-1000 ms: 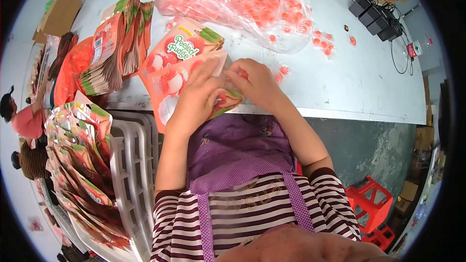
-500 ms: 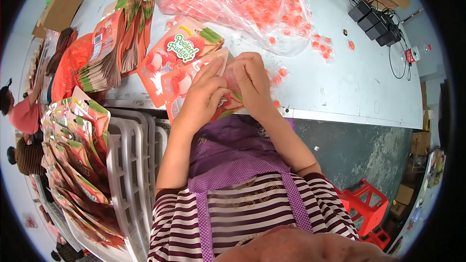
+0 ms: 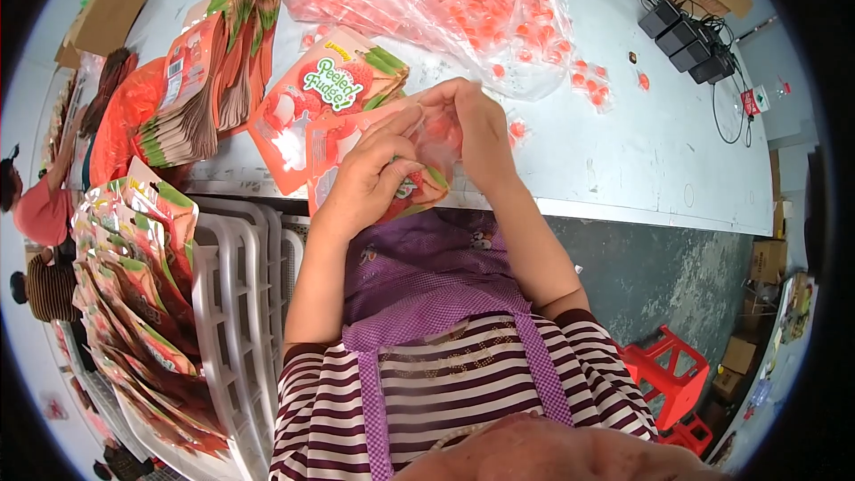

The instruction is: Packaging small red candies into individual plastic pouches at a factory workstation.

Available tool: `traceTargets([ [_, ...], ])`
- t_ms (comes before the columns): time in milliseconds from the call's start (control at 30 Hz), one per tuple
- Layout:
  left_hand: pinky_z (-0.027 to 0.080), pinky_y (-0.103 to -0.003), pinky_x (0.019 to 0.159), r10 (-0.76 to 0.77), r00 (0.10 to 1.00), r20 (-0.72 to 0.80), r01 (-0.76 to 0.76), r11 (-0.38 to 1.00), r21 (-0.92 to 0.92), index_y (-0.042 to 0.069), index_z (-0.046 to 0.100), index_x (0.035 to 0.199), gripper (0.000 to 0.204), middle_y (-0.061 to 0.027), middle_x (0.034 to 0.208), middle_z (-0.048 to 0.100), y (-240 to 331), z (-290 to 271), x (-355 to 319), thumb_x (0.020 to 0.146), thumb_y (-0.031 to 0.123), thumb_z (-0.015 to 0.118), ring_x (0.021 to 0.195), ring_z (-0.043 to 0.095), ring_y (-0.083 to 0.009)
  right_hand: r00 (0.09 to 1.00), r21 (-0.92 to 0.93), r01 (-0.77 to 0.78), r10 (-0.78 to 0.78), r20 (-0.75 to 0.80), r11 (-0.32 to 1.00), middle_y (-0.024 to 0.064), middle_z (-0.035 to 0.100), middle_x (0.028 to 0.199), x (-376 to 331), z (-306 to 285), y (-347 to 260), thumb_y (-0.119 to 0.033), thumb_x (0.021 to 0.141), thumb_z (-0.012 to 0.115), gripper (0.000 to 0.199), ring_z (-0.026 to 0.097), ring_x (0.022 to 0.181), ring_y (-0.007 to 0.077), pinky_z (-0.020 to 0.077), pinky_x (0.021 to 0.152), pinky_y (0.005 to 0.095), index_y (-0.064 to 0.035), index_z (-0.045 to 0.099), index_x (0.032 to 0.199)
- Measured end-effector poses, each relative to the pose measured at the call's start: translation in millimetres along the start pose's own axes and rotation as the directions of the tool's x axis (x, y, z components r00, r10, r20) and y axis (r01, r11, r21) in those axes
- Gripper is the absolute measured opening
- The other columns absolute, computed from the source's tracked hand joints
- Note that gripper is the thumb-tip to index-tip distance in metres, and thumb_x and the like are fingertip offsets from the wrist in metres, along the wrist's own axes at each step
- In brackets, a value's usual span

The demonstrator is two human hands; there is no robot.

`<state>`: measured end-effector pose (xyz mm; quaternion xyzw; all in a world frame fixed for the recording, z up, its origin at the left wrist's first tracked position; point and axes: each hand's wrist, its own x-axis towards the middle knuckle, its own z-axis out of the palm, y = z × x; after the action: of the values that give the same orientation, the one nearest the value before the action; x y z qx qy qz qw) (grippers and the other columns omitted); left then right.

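Note:
My left hand (image 3: 370, 174) grips an orange and green printed pouch (image 3: 343, 147) at its mouth, at the near edge of the grey table (image 3: 641, 169). My right hand (image 3: 476, 134) is cupped over the pouch's opening, fingers curled around small pink wrapped candies that I can barely see. Both hands touch each other over the pouch. Another pouch of the same kind (image 3: 334, 80) lies flat just behind them.
A big clear bag of pink candies (image 3: 445, 0) lies at the back of the table, with loose candies (image 3: 588, 80) to its right. Stacked empty pouches (image 3: 205, 80) sit left. More pouches (image 3: 142, 303) fill a white plastic crate (image 3: 240, 321) at lower left. Black power adapters (image 3: 686, 36) lie far right.
Both hands have lifted slightly and come together over the pouch's mouth. The pouch has tilted up toward me.

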<state>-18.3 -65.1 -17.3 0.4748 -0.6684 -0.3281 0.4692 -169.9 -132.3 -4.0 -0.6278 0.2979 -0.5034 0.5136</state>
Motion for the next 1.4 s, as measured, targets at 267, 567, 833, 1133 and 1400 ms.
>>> traceTargets([
  [267, 0.038, -0.037, 0.096, 0.029, 1.0, -0.004, -0.029, 0.996, 0.09, 0.001, 0.059, 0.084, 0.01, -0.0181, 0.129, 0.048, 3, -1, 3, 0.074, -0.003, 0.061, 0.119, 0.047, -0.0304, 0.976, -0.179, 0.207, -0.216, -0.031, 0.962, 0.0084, 0.051, 0.075, -1, 15, 9, -0.017, 0.086, 0.054, 0.018, 0.05, 0.073, 0.0199, 0.0419, 0.067, 0.0308, -0.0007, 0.058, 0.082],
  [567, 0.039, -0.04, 0.095, 0.127, 0.992, 0.003, -0.122, 0.951, 0.285, 0.003, 0.061, 0.081, 0.01, -0.0178, 0.127, 0.048, 3, 6, 1, 0.073, -0.002, 0.061, 0.118, 0.044, -0.0345, 0.956, 0.0, -0.282, 0.281, -0.081, 0.959, -0.0015, 0.052, 0.08, -5, 18, -13, -0.013, 0.089, 0.051, 0.011, 0.046, 0.069, 0.0058, 0.0386, 0.062, 0.0195, -0.0017, 0.052, 0.091],
  [833, 0.038, -0.033, 0.095, -0.06, 0.989, -0.134, 0.021, 0.962, -0.272, 0.001, 0.053, 0.088, 0.008, -0.0208, 0.127, 0.049, -1, -5, -10, 0.082, -0.002, 0.057, 0.116, 0.049, -0.0254, 0.843, -0.123, 0.381, -0.289, 0.454, 0.917, 0.0115, 0.057, 0.103, -16, -12, 8, -0.021, 0.082, 0.058, 0.031, 0.053, 0.097, 0.0246, 0.0377, 0.089, 0.0338, -0.0017, 0.054, 0.105],
  [1133, 0.043, -0.035, 0.086, -0.021, 0.978, 0.206, 0.027, 0.999, -0.025, 0.001, 0.055, 0.078, 0.006, -0.0195, 0.12, 0.055, 33, -9, -29, 0.076, -0.005, 0.055, 0.111, 0.053, -0.0248, 0.466, -0.363, 0.294, 0.199, 0.862, 0.884, 0.0181, 0.06, 0.105, -40, -7, -14, -0.028, 0.073, 0.069, 0.04, 0.056, 0.099, 0.0322, 0.0439, 0.086, 0.04, -0.0002, 0.061, 0.1],
  [1400, 0.047, -0.033, 0.082, -0.078, 0.997, 0.008, 0.077, 0.963, -0.257, 0.0, 0.057, 0.084, 0.004, -0.0207, 0.124, 0.052, 23, -10, -44, 0.081, -0.002, 0.057, 0.106, 0.057, -0.0269, 0.76, -0.44, 0.58, -0.26, 0.596, 0.686, 0.0099, 0.061, 0.093, -70, -2, -21, -0.012, 0.068, 0.064, 0.019, 0.058, 0.091, 0.0277, 0.0465, 0.084, 0.0369, -0.0024, 0.062, 0.085],
])
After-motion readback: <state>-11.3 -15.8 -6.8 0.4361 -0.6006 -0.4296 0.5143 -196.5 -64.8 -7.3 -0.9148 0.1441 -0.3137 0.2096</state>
